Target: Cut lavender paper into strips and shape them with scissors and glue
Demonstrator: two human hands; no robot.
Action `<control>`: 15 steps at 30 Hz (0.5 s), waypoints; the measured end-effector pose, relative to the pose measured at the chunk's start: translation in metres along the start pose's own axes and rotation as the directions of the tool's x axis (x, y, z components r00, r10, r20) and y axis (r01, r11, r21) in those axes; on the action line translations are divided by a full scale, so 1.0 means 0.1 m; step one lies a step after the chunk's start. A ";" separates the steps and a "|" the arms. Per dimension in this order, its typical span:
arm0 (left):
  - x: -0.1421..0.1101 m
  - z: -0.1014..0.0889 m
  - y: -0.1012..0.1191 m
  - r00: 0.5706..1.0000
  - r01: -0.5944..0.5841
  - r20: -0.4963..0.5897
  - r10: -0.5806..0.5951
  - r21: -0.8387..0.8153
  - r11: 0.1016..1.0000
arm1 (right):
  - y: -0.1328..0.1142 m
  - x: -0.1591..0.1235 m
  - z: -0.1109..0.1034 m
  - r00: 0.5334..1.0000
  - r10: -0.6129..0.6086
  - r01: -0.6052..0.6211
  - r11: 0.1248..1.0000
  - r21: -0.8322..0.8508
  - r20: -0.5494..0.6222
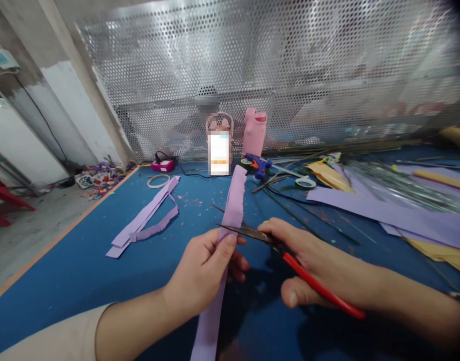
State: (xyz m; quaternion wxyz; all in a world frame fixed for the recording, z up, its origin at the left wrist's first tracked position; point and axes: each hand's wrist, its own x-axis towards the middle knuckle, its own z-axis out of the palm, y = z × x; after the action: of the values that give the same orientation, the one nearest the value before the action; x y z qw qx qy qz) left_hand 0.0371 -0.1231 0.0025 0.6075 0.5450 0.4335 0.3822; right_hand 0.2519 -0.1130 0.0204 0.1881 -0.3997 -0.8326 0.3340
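Observation:
My left hand pinches a long lilac paper strip between thumb and fingers. The strip's upper end points away from me, its right edge looks ragged, and its lower end runs down past the near edge of the view. My right hand grips scissors with red handles. Their dark blades are parted around the strip, just above my left thumb, one blade passing over it and the other showing beyond its left edge.
Cut lilac strips lie at left beside a tape ring. A blue glue gun, a pink figure-shaped holder and a lit screen stand at the back. Lilac paper sheets and wrapped stems cover the right side.

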 end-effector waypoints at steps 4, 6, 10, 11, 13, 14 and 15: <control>-0.01 -0.01 0.00 0.999 -0.045 0.034 0.041 0.120 0.992 | 0.01 0.01 0.02 1.000 0.017 -0.017 0.999 -0.031 0.015; -0.01 -0.01 0.00 0.997 -0.066 0.056 0.056 0.184 0.981 | 0.01 0.01 0.03 1.000 -0.003 0.003 0.999 -0.038 0.014; -0.02 -0.01 -0.01 0.996 -0.062 0.075 0.050 0.166 0.984 | 0.00 0.01 0.05 0.999 -0.033 0.033 0.999 -0.021 0.005; -0.02 -0.01 -0.02 0.996 -0.056 0.080 0.045 0.146 0.988 | 0.00 0.01 0.05 1.000 -0.029 0.029 0.999 -0.018 0.006; -0.02 -0.01 -0.02 0.995 -0.053 0.093 0.042 0.116 0.992 | 0.01 0.02 0.04 1.000 -0.026 0.026 1.000 -0.012 0.010; -0.02 -0.01 -0.02 0.994 -0.055 0.100 0.044 0.108 0.993 | 0.01 0.02 0.04 1.000 -0.028 0.028 1.000 -0.008 0.012; -0.02 -0.01 -0.03 0.993 -0.057 0.105 0.046 0.103 0.993 | 0.01 0.01 0.04 0.999 -0.032 0.032 0.999 -0.004 0.015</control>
State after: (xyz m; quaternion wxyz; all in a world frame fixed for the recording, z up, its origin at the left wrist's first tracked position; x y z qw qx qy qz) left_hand 0.0351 -0.1249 0.0001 0.5893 0.6061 0.4072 0.3458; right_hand 0.2492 -0.1130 0.0167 0.1866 -0.3843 -0.8409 0.3322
